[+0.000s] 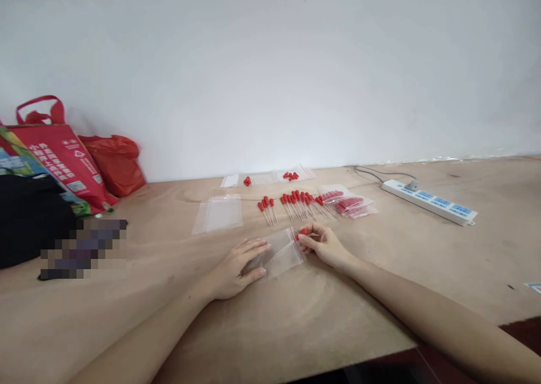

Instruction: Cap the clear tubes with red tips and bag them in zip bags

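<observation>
Two bare hands work over one clear zip bag (pixel 282 255), which lies flat at the near middle of the wooden table (pixel 422 260), its red-lined mouth to the right. The left hand (pixel 242 267) rests at the bag's left side, palm down, with thumb and fingers spread apart and nothing grasped. The right hand (pixel 320 245) is at the mouth of the bag, thumb and fingertips pinched on a red bulb (pixel 303 232); whether a stem reaches inside cannot be told.

Just beyond the bag lie loose red-topped droppers, thin clear stems pointing near — a small group (pixel 266 202) on the left and a larger row (pixel 296 198) to its right. Filled packets (pixel 350 205) with red tops inside overlap at the right end of that row. To the left, flat clear bags (pixel 224 212) lie partly over one another. Farther off, near the wall (pixel 270 74), are more clear bags with red pieces (pixel 291 175) on them.

At the right is a white power strip (pixel 439 202) with a grey plug (pixel 411 186) in it. At the far left stand a red printed tote (pixel 67 159) and a red plastic bag (pixel 113 164) — a black cloth item (pixel 34 218) lies nearer.
</observation>
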The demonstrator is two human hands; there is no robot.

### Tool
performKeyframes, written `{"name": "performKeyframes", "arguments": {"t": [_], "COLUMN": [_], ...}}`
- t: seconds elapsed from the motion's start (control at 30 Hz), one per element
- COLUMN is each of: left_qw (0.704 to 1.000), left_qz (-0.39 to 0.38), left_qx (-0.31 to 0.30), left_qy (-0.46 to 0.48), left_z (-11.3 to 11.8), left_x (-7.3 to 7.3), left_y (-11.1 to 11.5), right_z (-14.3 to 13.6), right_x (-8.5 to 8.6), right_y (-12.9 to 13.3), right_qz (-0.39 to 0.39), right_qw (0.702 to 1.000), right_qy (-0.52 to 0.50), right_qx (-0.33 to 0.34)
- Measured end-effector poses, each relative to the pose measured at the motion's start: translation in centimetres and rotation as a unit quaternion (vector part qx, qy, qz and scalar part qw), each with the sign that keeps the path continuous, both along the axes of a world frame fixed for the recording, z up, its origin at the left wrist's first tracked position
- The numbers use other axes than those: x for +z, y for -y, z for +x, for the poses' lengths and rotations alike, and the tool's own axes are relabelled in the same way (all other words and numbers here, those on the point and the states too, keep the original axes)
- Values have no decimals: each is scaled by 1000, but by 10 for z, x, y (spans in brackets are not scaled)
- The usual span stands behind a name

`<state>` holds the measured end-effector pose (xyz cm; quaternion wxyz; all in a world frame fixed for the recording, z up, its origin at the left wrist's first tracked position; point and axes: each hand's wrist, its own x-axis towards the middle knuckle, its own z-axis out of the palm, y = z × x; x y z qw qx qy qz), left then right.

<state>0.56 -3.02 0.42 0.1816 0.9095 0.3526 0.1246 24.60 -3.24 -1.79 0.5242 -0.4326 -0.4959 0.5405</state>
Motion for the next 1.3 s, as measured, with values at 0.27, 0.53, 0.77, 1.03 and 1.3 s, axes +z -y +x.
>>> {"name": "performKeyframes", "arguments": {"t": [0.27,0.53,0.77,1.03,1.3], "left_qw": [1000,1000,999,998,998], "left_qz": [9,10,-5,-6,-6], "left_qx": [-3,-1,3,7,7], "left_qy": [5,-21,-48,-61,-63], "left_z": [-1,-1,-2,0,-2], "left_x": [-2,-3,-3,-1,-3], "left_y": [-1,-2,-4,-2,-3], "right_z": [5,-2,42,74,77], "right_x": [-2,7,21,4,3], "right_y": [-3,5,-32,-65,-69], "right_qz": [156,261,124,-33,-23], "right_qw": [956,867,791,737,826], "right_qy": [219,386,580,643,535], "right_qx": [113,178,-154,-206,-175]}}
